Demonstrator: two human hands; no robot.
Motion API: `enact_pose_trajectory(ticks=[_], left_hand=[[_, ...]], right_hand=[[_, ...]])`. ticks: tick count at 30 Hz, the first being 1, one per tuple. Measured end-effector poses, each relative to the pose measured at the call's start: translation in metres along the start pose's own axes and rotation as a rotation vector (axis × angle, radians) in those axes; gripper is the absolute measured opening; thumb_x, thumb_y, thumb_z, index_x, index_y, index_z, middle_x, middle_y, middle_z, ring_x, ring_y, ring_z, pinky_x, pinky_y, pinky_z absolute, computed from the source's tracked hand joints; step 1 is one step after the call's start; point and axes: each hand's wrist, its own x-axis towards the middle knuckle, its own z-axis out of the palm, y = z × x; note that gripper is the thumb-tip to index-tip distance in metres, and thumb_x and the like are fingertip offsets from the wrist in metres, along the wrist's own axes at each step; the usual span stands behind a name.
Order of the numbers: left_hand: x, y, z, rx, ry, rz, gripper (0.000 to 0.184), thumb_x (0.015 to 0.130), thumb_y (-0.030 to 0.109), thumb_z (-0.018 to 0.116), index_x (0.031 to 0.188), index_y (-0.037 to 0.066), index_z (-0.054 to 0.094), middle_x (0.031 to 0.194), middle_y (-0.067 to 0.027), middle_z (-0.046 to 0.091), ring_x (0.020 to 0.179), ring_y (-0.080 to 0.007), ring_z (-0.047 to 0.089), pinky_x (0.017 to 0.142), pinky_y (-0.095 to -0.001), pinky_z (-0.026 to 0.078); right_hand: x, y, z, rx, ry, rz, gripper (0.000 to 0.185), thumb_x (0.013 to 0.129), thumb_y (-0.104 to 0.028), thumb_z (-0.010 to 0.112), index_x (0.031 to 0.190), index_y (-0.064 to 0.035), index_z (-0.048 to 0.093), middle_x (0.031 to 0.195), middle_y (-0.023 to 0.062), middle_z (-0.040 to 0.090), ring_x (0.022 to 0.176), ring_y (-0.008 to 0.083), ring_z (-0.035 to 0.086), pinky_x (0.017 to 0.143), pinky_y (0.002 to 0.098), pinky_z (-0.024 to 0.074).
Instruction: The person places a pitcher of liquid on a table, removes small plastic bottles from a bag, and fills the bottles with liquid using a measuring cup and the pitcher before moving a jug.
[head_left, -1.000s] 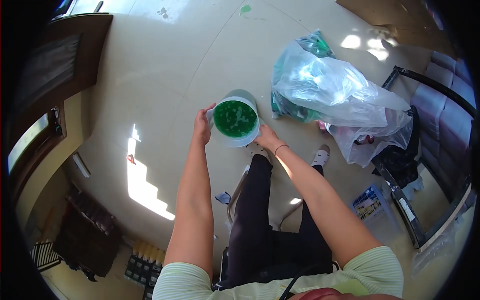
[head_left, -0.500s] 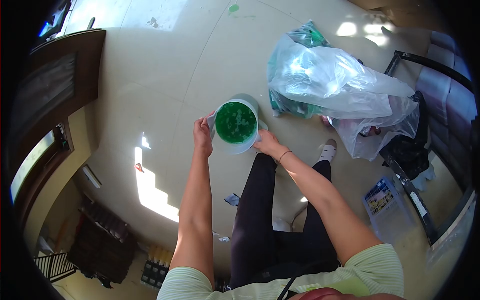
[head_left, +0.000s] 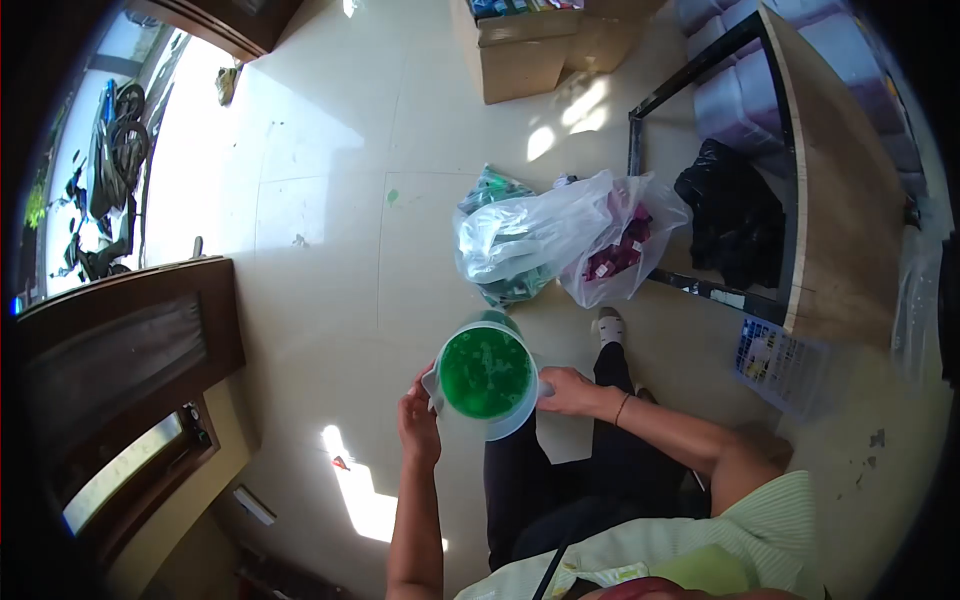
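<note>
A translucent plastic measuring jug (head_left: 512, 424) is held out over the floor, its mouth facing up towards me. Green liquid (head_left: 486, 373) with pale bubbles on its surface fills much of it. My right hand (head_left: 572, 391) is wrapped round the handle on the right side. On the left, my left hand (head_left: 419, 418) grips the jug beside its spout, fingers partly hidden behind the wall. Just beyond the jug, a clear plastic bag (head_left: 510, 245) with green and dark red things inside lies on the floor.
A cardboard box (head_left: 520, 70) stands at the back. On the right are a black-framed wooden table (head_left: 845, 190) on its side, a black plastic bag (head_left: 735, 215) and a blue basket (head_left: 775, 368). A wooden door (head_left: 140, 340) is at left; a green spot (head_left: 392, 196) marks the floor.
My view has tilted up, showing the cardboard box and the outdoors at left. The jug sits lower in view and nearer the clear bag; both hands still hold it.
</note>
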Motion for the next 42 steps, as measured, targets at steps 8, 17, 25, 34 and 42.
enact_pose_trajectory(ticks=[8,17,25,34,42], left_hand=[[-0.148,0.174,0.171,0.283,-0.372,0.255,0.062,0.087,0.045,0.030,0.133,0.003,0.036,0.136,-0.0083,0.040,0.128,-0.0207,0.031,0.105,-0.0392,0.021],[-0.227,0.243,0.421,0.484,-0.657,0.317,0.060,0.088,0.044,0.022,0.133,0.008,0.040,0.137,-0.0048,0.039,0.128,-0.0219,0.029,0.105,-0.0417,0.012],[-0.205,0.175,0.634,0.463,-0.889,0.226,0.054,0.087,0.044,0.033,0.123,0.006,0.048,0.118,-0.0036,0.053,0.107,-0.0164,0.049,0.094,-0.0291,0.034],[-0.149,0.098,0.805,0.726,-1.020,0.059,0.063,0.083,0.054,0.033,0.123,0.008,0.049,0.117,-0.0021,0.053,0.104,-0.0170,0.046,0.091,-0.0305,0.029],[-0.125,0.064,0.894,0.859,-1.093,0.025,0.062,0.084,0.053,0.033,0.120,0.005,0.051,0.108,-0.0047,0.059,0.098,-0.0196,0.052,0.088,-0.0311,0.036]], right_hand=[[-0.219,-0.152,-0.114,-0.138,0.377,-0.072,0.037,0.068,-0.034,0.063,0.090,-0.0040,0.063,0.080,0.0168,0.064,0.076,0.0317,0.062,0.073,0.0394,0.0474],[-0.427,-0.186,-0.250,-0.343,0.751,-0.071,0.043,0.072,-0.042,0.063,0.083,-0.0006,0.063,0.070,0.0151,0.064,0.071,0.0295,0.064,0.068,0.0385,0.0490],[-0.536,-0.097,-0.346,-0.140,0.890,0.093,0.038,0.075,-0.037,0.058,0.079,0.0005,0.059,0.052,0.0095,0.059,0.047,0.0207,0.061,0.056,0.0331,0.0496],[-0.592,-0.005,-0.402,0.115,1.160,0.186,0.031,0.074,-0.029,0.058,0.084,0.0005,0.060,0.056,0.0100,0.059,0.040,0.0174,0.058,0.044,0.0291,0.0477],[-0.595,0.043,-0.428,0.242,1.313,0.265,0.033,0.075,-0.033,0.055,0.084,-0.0023,0.060,0.064,0.0086,0.062,0.046,0.0169,0.061,0.050,0.0283,0.0494]])
